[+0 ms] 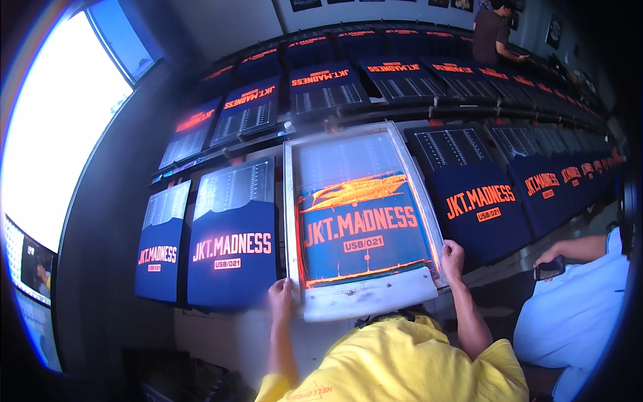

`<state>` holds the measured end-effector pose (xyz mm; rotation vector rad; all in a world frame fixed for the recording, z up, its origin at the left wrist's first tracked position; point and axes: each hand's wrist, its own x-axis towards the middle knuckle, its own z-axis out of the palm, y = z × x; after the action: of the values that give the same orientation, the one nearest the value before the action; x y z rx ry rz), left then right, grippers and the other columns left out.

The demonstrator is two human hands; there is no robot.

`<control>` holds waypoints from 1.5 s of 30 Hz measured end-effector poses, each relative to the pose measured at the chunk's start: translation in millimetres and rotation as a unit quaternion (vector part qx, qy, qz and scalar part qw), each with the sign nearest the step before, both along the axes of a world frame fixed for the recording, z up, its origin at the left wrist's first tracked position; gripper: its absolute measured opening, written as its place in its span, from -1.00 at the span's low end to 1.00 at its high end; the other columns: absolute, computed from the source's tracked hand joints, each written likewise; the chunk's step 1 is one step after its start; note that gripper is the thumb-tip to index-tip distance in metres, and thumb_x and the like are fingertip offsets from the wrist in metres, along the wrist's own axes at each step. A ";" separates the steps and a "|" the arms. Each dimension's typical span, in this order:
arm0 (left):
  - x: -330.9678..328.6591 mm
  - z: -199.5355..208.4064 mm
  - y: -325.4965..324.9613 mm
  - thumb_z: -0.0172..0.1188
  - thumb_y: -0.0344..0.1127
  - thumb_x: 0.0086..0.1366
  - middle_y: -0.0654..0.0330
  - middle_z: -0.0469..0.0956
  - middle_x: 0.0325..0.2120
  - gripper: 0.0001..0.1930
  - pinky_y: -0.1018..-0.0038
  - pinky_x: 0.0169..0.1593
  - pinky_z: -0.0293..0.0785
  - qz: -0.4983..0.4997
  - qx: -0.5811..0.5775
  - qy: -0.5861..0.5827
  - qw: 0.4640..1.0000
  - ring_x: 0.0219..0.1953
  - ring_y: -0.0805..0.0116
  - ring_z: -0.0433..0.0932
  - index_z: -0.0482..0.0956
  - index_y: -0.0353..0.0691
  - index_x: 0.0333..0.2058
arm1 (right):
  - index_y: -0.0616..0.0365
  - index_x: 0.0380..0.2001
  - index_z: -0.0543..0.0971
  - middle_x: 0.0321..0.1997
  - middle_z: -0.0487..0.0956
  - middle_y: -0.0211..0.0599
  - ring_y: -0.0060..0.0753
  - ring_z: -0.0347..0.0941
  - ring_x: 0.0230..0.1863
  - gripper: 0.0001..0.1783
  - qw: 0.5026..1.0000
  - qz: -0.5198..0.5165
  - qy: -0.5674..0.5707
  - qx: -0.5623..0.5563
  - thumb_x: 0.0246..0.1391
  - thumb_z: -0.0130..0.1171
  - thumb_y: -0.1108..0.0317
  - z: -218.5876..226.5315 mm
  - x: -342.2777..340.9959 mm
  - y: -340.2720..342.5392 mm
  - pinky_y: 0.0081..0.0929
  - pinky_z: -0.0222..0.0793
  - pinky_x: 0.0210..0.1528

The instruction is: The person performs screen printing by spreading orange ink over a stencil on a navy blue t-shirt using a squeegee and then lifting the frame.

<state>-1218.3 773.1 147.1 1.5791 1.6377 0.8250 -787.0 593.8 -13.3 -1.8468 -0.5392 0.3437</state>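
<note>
A silk-screen frame [289, 201] with a pale rim lies in front of me over a dark blue shirt panel. Through its mesh, orange lettering shows, and a thick streak of orange ink [362, 191] runs across it above the letters. A wide, pale flat piece [368, 296] spans the near end of the frame. My left hand [281, 296] is closed on the frame's near left corner. On the opposite side, my right hand [453, 260] grips the right edge, a little farther up. Both forearms come from yellow sleeves.
Printed dark blue panels on boards flank the frame, such as one on the left [231, 234] and one on the right [479, 201]. More rows [321, 84] stand beyond a rail. A person in pale blue [569, 308] holds a phone at right; another [492, 37] stands far back.
</note>
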 end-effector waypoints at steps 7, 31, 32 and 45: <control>18.5 20.4 2.2 0.15 -0.24 0.35 0.29 0.57 -0.55 -0.67 0.54 -0.44 0.32 -0.033 -0.024 0.102 0.994 -0.51 0.59 0.42 0.64 -0.48 -0.19 | 0.31 -0.21 0.62 -0.36 0.64 0.05 -0.20 0.63 -0.32 -0.79 0.999 -0.004 0.000 -0.044 0.11 0.11 0.46 -16.6 9.3 -2.3 -0.33 0.47 -0.25; 25.6 6.8 3.6 0.14 -0.18 0.37 0.25 0.44 -0.70 -0.62 0.41 -0.49 0.26 -0.007 0.030 0.185 0.982 -0.60 0.55 0.31 0.63 -0.48 -0.38 | 0.28 -0.16 0.58 -0.33 0.64 -0.04 -0.22 0.60 -0.32 -0.79 1.000 -0.019 0.018 0.002 0.20 0.07 0.42 2.1 -6.0 6.9 -0.38 0.46 -0.22; 25.7 7.7 1.9 0.14 -0.18 0.37 0.25 0.45 -0.70 -0.62 0.41 -0.49 0.26 0.004 0.028 0.172 0.985 -0.60 0.54 0.31 0.63 -0.48 -0.37 | 0.28 -0.14 0.58 -0.32 0.64 -0.07 -0.24 0.59 -0.32 -0.78 1.000 -0.019 0.011 0.020 0.20 0.07 0.43 2.8 -8.1 7.3 -0.38 0.46 -0.23; 42.8 11.4 3.1 0.06 -0.18 0.36 -0.02 0.59 -0.59 -0.62 0.23 -0.31 0.42 0.021 0.040 0.240 0.970 -0.51 0.08 0.56 0.60 -0.47 -0.35 | 0.31 -0.03 0.51 0.01 0.58 -0.01 -0.02 0.52 0.06 -0.71 0.989 0.030 -0.113 0.089 0.18 0.04 0.51 15.1 -7.7 2.0 -0.29 0.41 0.12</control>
<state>-1175.5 776.2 158.5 1.9138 1.9959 0.5600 -794.7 595.8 1.7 -1.7073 -0.7581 0.1219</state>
